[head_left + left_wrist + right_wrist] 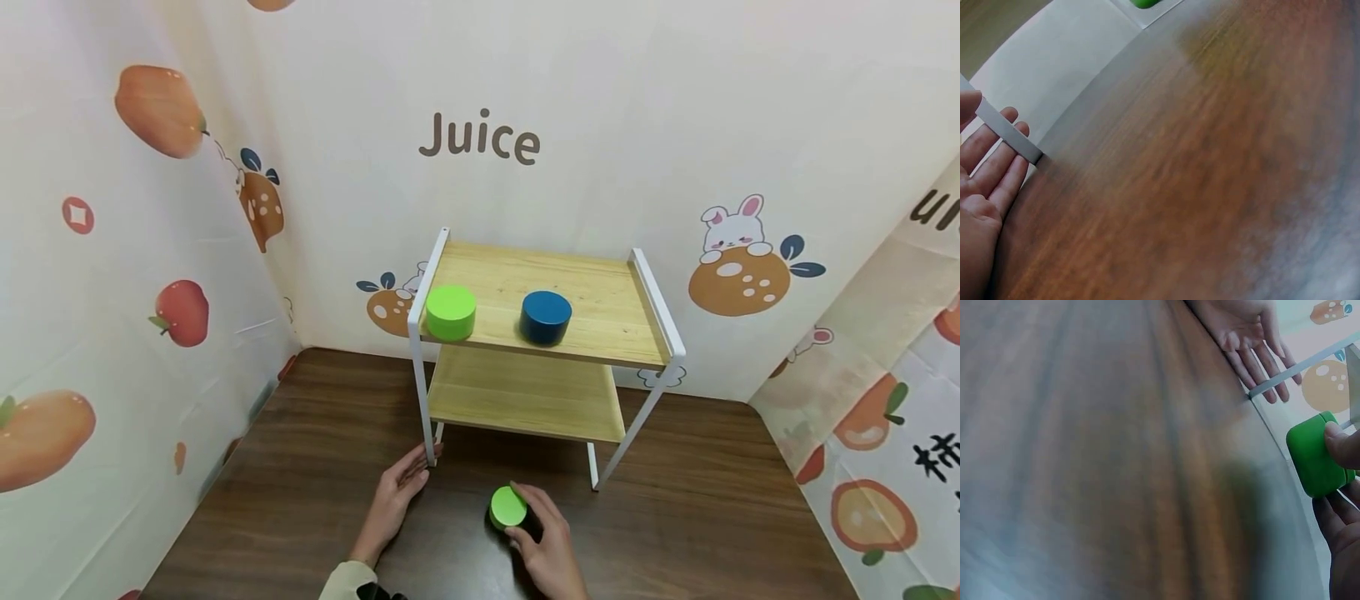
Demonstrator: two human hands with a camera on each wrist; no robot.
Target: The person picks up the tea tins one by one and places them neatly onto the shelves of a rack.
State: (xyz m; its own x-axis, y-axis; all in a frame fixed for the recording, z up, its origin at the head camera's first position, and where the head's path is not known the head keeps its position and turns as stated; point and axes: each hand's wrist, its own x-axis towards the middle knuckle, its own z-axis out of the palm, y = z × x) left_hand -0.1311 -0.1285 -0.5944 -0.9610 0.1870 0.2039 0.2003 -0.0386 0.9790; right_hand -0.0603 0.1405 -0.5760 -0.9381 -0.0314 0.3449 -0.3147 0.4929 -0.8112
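My right hand (550, 546) pinches a small bright green round block (508, 507) between thumb and fingers, low over the dark wood table. The right wrist view shows the same green block (1316, 456) from the side, its thumb across one edge. At the front left leg (422, 392) of a small two-tier shelf, my left hand (393, 496) rests on its side. Its fingers (997, 159) reach out straight behind the white leg. On the shelf's top board (525, 275) stand another green round block (451, 313) at the left and a dark blue one (545, 317) near the middle.
A lower board (525, 392) spans the shelf, with the front right leg (637, 433) standing on the table (712, 483). Behind and at both sides hangs a pale curtain (600, 108) printed with fruit and rabbits.
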